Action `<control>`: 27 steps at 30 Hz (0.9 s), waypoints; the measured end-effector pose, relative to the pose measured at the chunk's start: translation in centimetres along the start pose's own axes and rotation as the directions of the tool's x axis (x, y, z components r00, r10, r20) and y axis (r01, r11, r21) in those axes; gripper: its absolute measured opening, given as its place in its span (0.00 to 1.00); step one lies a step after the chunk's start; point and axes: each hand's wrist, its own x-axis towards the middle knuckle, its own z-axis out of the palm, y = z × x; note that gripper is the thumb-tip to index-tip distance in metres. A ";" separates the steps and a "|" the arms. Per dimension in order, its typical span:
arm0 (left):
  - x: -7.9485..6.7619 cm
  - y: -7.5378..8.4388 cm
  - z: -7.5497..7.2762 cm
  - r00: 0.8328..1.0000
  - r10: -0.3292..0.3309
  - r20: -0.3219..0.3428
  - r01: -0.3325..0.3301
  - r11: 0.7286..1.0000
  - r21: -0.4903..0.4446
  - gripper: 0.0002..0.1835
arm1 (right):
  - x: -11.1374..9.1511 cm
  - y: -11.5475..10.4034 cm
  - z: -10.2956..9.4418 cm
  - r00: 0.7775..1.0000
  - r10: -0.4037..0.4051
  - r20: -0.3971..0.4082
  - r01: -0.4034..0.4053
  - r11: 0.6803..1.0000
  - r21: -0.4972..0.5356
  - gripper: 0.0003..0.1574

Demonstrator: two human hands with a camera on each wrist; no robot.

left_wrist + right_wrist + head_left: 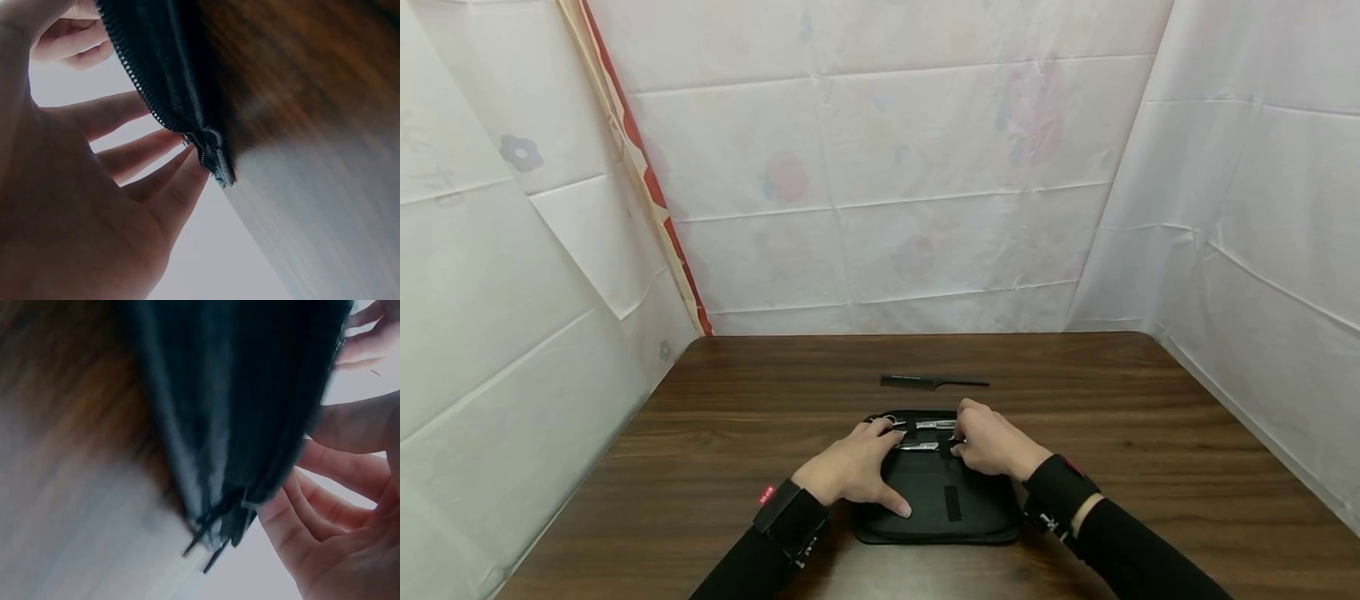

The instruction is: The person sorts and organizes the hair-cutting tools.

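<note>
A black zip case [917, 508] lies opened flat on the table. Silver hairdressing scissors [917, 447] lie across its upper part under a black strap, and a second silver blade [935, 425] sits above them. My left hand [859, 467] is spread over the case's left side, its fingertips by a finger ring at the upper left, its thumb on the black surface. With bent fingers my right hand [992, 442] pinches the right end of the lower scissors, mostly hidden by the fingers. In the left wrist view, the case's zip edge [140, 87] passes beside the fingers.
A black tail comb [917, 382] lies on the brown wooden table [737, 400] beyond the case. White patterned sheets [887, 167] hang behind the table and along both sides. Zip pulls [212, 537] hang from the case edge in the right wrist view.
</note>
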 end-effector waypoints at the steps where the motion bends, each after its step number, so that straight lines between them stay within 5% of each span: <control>1: 0.0 0.0 0.0 1.000 0.001 0.001 -0.001 1.000 0.000 0.57 | 0.0 -0.1 0.0 1.000 -0.004 0.000 0.004 1.000 0.002 0.03; 27: -0.1 0.1 -0.1 1.000 0.001 0.001 -0.001 1.000 -0.005 0.57 | -0.6 0.7 -0.1 0.994 -0.111 -0.019 0.111 0.994 -0.014 0.03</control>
